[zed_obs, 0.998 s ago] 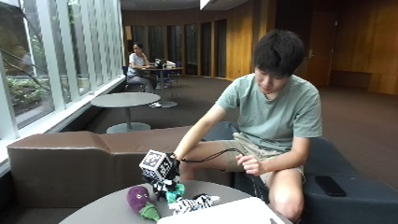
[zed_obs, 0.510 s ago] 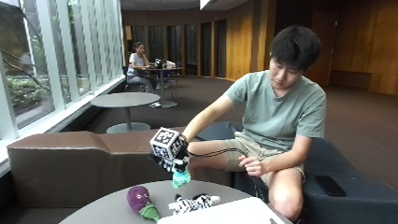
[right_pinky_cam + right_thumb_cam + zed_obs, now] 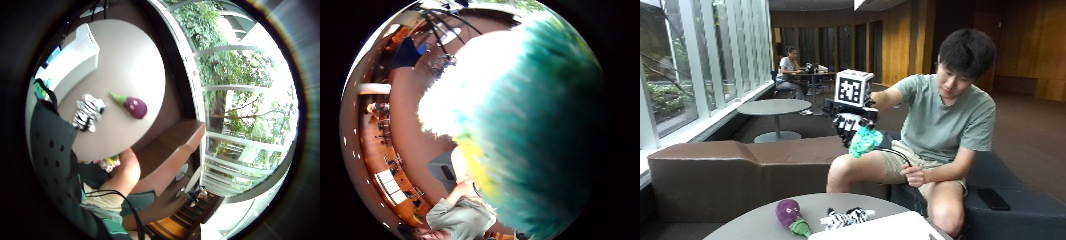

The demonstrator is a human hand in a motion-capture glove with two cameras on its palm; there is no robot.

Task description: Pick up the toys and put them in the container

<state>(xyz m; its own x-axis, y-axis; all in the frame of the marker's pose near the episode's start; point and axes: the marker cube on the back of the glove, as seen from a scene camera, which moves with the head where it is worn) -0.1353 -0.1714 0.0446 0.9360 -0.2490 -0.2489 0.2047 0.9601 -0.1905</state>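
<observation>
Here we log the gloved right hand (image 3: pixel 852 121) raised well above the round table (image 3: pixel 760 220), in front of the seated person's chest. Its fingers (image 3: pixel 844 126) curl downward around a teal plush toy (image 3: pixel 865 141), which hangs from the hand with its lower end free in the air. In the thumb-side palm view we see that toy (image 3: pixel 535 135) filling most of the frame, teal with a white patch and a strip of yellow, so it sits right against the palm.

On the table, in the outside view, we note a purple eggplant toy (image 3: pixel 790 215) with a green stalk end, lying at about 7 o'clock from the raised hand. Just beside it, toward 3 o'clock, lies a black-and-white striped zebra toy (image 3: pixel 848 217); whether the two touch we cannot tell. A white container (image 3: pixel 879 229) sits at the near table edge, close beside the zebra; we see only part of it.

The little-finger-side palm view looks down on the same tabletop (image 3: pixel 125 65): the eggplant toy (image 3: pixel 131 105) and zebra toy (image 3: pixel 87 112) lie apart on the bare surface, and the white container (image 3: pixel 75 57) stands beyond the zebra, near the rim.

The person's bare left hand (image 3: pixel 914 175) rests at the thigh, holding a thin black cable. A brown bench (image 3: pixel 733 170) stands behind the table.
</observation>
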